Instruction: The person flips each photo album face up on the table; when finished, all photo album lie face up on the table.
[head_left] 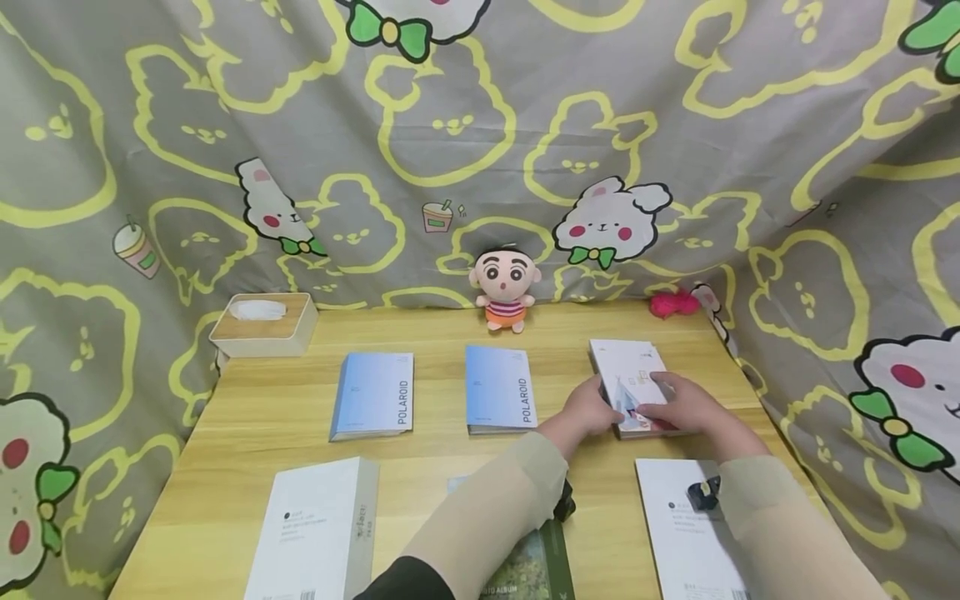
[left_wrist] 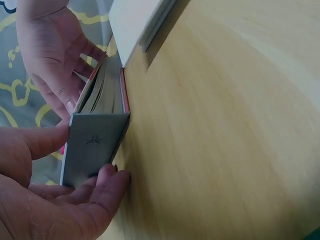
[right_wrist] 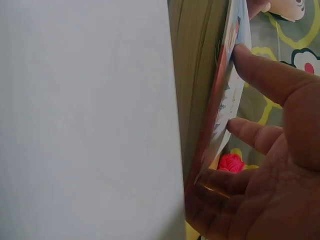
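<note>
A thick white photo album (head_left: 630,367) with a tent drawing on its cover lies at the back right of the table, both hands on it. My left hand (head_left: 588,407) grips its spine side, thumb at the upper edge of the grey spine (left_wrist: 92,145) and fingers curled along the lower edge. On the opposite side my right hand (head_left: 692,407) holds it, thumb on the cover and fingers around the edge. The pages (left_wrist: 102,92) show slightly fanned at the near end. In the right wrist view, a large white cover (right_wrist: 90,120) hides part of the album.
Two blue POLAROID albums (head_left: 375,392) stand left of my hands. Nearer lie a white book (head_left: 311,529), a green album (head_left: 551,558) partly under my left sleeve, and another white book (head_left: 678,542) below my right arm. Behind are a tissue box (head_left: 296,329), plush doll (head_left: 506,287) and pink yarn (head_left: 673,303).
</note>
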